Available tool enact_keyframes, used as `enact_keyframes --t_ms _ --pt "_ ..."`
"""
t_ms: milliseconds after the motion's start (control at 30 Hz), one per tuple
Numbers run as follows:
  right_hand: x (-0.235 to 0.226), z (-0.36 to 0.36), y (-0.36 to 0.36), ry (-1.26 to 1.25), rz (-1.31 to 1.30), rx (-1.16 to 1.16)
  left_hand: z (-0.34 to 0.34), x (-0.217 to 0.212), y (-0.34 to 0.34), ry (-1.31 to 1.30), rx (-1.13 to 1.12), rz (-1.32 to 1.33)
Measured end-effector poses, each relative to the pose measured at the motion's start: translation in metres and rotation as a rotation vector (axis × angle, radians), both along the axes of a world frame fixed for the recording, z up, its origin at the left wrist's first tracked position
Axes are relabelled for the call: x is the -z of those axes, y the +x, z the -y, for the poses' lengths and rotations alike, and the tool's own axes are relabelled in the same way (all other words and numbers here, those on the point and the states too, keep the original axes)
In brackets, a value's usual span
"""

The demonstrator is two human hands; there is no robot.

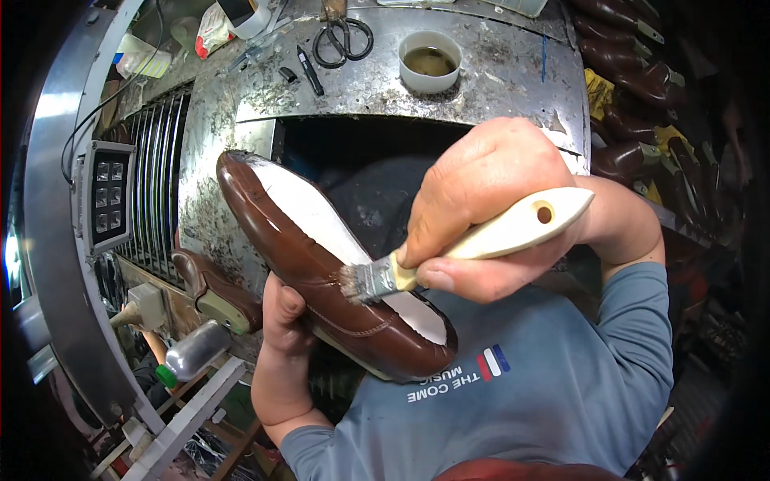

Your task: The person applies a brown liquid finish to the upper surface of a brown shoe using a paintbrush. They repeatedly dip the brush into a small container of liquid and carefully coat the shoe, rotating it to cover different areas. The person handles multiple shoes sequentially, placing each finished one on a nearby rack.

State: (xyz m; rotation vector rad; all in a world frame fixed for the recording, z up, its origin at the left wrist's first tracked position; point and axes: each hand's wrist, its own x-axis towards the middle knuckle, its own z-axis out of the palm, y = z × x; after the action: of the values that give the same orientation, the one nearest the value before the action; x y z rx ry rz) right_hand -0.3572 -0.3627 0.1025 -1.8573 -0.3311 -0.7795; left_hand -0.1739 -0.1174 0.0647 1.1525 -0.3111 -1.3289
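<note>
My left hand (286,311) grips a brown leather shoe upper (277,236) from its near left side. The shoe is tilted, so its white bottom (309,207) faces up and right, with the toe pointing far left. In my right hand (491,196) is a flat paintbrush (513,228) with a pale handle, the fingers closed near its metal collar. Its bristles touch the shoe's side close to the edge of the white bottom. Part of my left fingers is hidden behind the shoe.
A white cup (430,62) of murky liquid stands on the stained metal bench (361,100), near black scissors (343,44) and a black marker (310,70). A lamp (108,196), a brown shoe (215,290) and a bottle (196,351) are at left; several brown shoes (622,72) fill the far right.
</note>
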Motion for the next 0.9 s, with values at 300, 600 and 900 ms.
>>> enact_keyframes --t_ms 300,600,900 --pt "0.001 0.013 -0.016 0.081 -0.094 -0.054 -0.024 0.04 0.022 -0.145 0.002 -0.254" --pt "0.07 0.128 -0.013 -0.408 -0.598 0.868 -0.032 0.059 0.019 -0.231 -0.008 -0.375" --pt "0.079 0.132 0.005 -0.533 -0.45 0.932 -0.033 0.053 0.018 -0.216 -0.014 -0.31"
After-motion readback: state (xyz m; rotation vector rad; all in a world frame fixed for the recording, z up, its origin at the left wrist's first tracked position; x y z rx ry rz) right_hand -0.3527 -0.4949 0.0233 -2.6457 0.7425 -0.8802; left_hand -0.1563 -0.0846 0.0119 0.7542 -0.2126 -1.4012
